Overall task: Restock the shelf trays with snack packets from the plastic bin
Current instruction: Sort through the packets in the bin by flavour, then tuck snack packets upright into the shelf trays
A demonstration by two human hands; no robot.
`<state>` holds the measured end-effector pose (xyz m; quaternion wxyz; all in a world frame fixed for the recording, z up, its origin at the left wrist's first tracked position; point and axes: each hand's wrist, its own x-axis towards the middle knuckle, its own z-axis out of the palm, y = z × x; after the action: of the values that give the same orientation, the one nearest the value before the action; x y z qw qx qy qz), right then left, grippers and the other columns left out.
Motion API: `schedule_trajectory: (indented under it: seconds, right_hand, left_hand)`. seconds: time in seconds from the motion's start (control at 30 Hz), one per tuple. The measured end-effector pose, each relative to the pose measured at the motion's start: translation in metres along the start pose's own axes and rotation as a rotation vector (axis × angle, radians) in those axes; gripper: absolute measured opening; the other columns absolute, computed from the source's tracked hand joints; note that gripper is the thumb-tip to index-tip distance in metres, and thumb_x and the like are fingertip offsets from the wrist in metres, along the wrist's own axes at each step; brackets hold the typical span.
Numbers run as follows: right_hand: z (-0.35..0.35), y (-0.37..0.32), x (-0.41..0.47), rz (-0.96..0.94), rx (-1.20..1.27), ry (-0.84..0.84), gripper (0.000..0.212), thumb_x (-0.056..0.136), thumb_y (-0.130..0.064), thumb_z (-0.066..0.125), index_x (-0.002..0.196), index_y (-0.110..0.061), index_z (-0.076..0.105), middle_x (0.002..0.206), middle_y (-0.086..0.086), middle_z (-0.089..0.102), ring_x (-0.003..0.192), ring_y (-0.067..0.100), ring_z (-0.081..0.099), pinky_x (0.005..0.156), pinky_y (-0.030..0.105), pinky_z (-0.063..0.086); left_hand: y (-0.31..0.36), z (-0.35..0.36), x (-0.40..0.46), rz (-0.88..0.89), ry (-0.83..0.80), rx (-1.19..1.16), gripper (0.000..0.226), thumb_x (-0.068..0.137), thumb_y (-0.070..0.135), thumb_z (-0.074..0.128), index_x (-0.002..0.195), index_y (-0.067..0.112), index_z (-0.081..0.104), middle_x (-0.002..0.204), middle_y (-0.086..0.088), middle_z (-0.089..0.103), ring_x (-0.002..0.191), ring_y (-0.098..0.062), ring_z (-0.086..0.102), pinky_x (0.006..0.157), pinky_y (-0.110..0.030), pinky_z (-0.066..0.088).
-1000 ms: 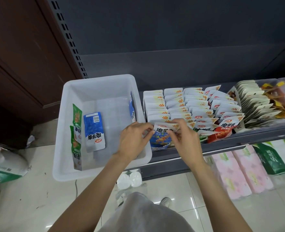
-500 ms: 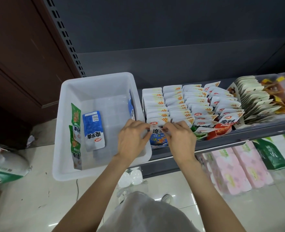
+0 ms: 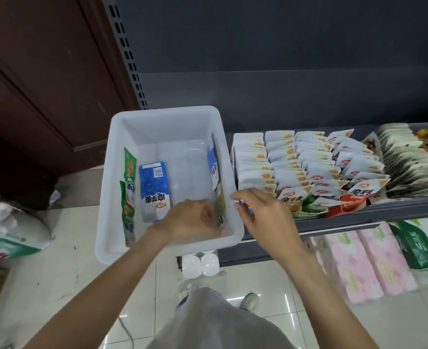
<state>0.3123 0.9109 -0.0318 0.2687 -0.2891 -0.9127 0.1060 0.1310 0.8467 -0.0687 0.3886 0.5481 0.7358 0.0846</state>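
The blue snack packet held by both hands half a second ago is now out of sight. Left hand (image 3: 195, 220) has moved into the plastic bin (image 3: 165, 117), fingers curled at an olive packet (image 3: 220, 205); grip unclear. Right hand (image 3: 263, 210) hovers loosely open beside the shelf tray packets (image 3: 293, 157).

The plastic bin (image 3: 166, 122) sits left of the shelf trays (image 3: 308, 159), touching them. Packets (image 3: 155, 187) lie in it. My left hand (image 3: 192, 220) is inside; my right hand (image 3: 263, 212) is at its right rim.
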Motion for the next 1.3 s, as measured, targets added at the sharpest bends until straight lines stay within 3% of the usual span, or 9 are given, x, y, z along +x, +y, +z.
schedule_trajectory:
  seconds: [0.13, 0.23, 0.33, 0.47, 0.6, 0.8, 0.97, 1.17, 1.3]
  right_hand:
    - [0.028, -0.003, 0.001, -0.114, -0.114, -0.178, 0.030, 0.064, 0.005, 0.074, 0.086, -0.015, 0.069, 0.090, -0.003, 0.067, 0.084, 0.019, 0.061, 0.057, 0.030, 0.054]
    - [0.034, -0.005, 0.007, -0.135, -0.125, -0.208, 0.043, 0.058, 0.007, 0.076, 0.095, -0.013, 0.070, 0.096, -0.001, 0.068, 0.090, 0.019, 0.062, 0.063, 0.028, 0.055]
    - [0.038, -0.014, 0.020, -0.026, -0.032, -0.194, 0.058, 0.066, 0.004, 0.075, 0.119, -0.014, 0.062, 0.105, 0.005, 0.067, 0.091, 0.024, 0.065, 0.064, 0.033, 0.057]
    - [0.044, -0.027, 0.043, 0.157, 0.314, -0.182, 0.056, 0.085, -0.012, 0.065, 0.137, -0.020, 0.045, 0.130, 0.001, 0.053, 0.115, 0.017, 0.053, 0.093, 0.030, 0.047]
    - [0.044, -0.038, 0.050, 0.206, 0.450, -0.155, 0.058, 0.086, -0.020, 0.066, 0.138, -0.024, 0.040, 0.136, -0.003, 0.046, 0.124, 0.011, 0.043, 0.101, 0.022, 0.037]
    - [0.032, -0.044, 0.052, 0.253, 0.458, -0.172, 0.054, 0.087, -0.036, 0.065, 0.136, -0.028, 0.045, 0.125, -0.005, 0.057, 0.117, 0.009, 0.046, 0.097, 0.026, 0.037]
    - [0.006, -0.039, 0.043, 0.352, 0.669, -0.220, 0.014, 0.085, -0.024, 0.069, 0.095, -0.016, 0.064, 0.085, -0.004, 0.071, 0.079, 0.013, 0.066, 0.072, 0.041, 0.053]
    - [-0.039, -0.010, 0.002, 0.663, 1.119, 0.085, 0.018, 0.086, -0.005, 0.064, 0.099, -0.018, 0.061, 0.088, -0.003, 0.074, 0.084, 0.013, 0.069, 0.071, 0.025, 0.054]
    - [-0.063, 0.019, -0.033, 0.687, 0.893, 0.206, 0.034, 0.084, -0.006, 0.068, 0.115, -0.018, 0.061, 0.102, -0.003, 0.073, 0.094, 0.015, 0.069, 0.079, 0.033, 0.057]
  left_hand:
    - [0.003, 0.006, 0.008, 0.066, -0.006, 0.220, 0.021, 0.074, 0.049, 0.056, 0.089, 0.038, 0.066, 0.095, 0.016, 0.067, 0.092, -0.010, 0.061, 0.073, -0.023, 0.042]
    - [-0.012, -0.006, 0.000, 0.093, 0.186, 0.144, 0.012, 0.083, 0.037, 0.061, 0.088, 0.031, 0.070, 0.090, 0.011, 0.071, 0.088, -0.011, 0.065, 0.074, -0.025, 0.048]
    - [-0.033, -0.032, -0.013, 0.098, 0.477, -0.289, 0.009, 0.081, 0.038, 0.061, 0.080, 0.029, 0.065, 0.080, 0.011, 0.071, 0.079, -0.009, 0.066, 0.077, -0.030, 0.052]
    - [-0.035, -0.060, -0.028, 0.038, 0.573, -1.014, 0.022, 0.093, 0.009, 0.045, 0.076, 0.016, 0.059, 0.064, 0.011, 0.065, 0.061, -0.007, 0.061, 0.062, -0.021, 0.049]
    - [-0.039, -0.073, -0.039, 0.002, 0.553, -1.160, 0.018, 0.096, 0.011, 0.042, 0.088, 0.009, 0.058, 0.075, -0.003, 0.063, 0.068, -0.015, 0.060, 0.061, -0.028, 0.048]
    - [-0.023, -0.083, -0.054, 0.140, 0.528, -0.951, 0.017, 0.098, 0.017, 0.044, 0.088, 0.013, 0.058, 0.071, 0.002, 0.066, 0.063, -0.009, 0.062, 0.054, -0.020, 0.050]
    - [0.015, -0.086, -0.052, 0.256, 0.560, -0.865, 0.010, 0.095, 0.016, 0.051, 0.095, 0.015, 0.061, 0.068, 0.001, 0.070, 0.063, -0.011, 0.066, 0.056, -0.021, 0.051]
    - [0.080, -0.050, -0.038, 0.409, 0.363, -0.799, 0.045, 0.085, 0.016, 0.067, 0.122, 0.035, 0.051, 0.082, -0.002, 0.067, 0.079, -0.011, 0.065, 0.072, -0.028, 0.056]
    - [0.124, -0.013, -0.023, 0.567, 0.373, -0.530, 0.059, 0.084, 0.016, 0.070, 0.123, 0.050, 0.042, 0.088, 0.013, 0.065, 0.081, -0.003, 0.065, 0.074, -0.021, 0.055]
